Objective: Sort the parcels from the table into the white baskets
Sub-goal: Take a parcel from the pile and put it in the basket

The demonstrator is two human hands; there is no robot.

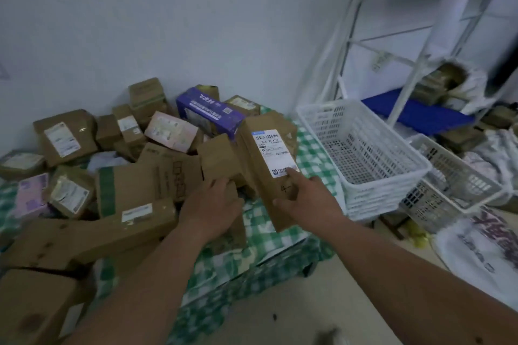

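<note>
Right hand: your right hand (305,199) holds the tall brown box (269,173), thumb on its front, tipped up so you can read it.
Left hand: your left hand (213,206) rests on a small brown box (221,159); I cannot tell if its fingers curl round it.
Writing: a white label (273,152) with a barcode, and a hand-drawn "4-" below.
Baskets: the white basket (361,148) waits just beside the table (308,145), likely so drops are short.
Pile: more parcels lie on the checked cloth, like the purple box (210,110).

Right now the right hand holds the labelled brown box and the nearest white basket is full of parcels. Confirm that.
Not quite. The right hand does hold the labelled box, but the nearest basket is empty, as the head view shows.
</note>
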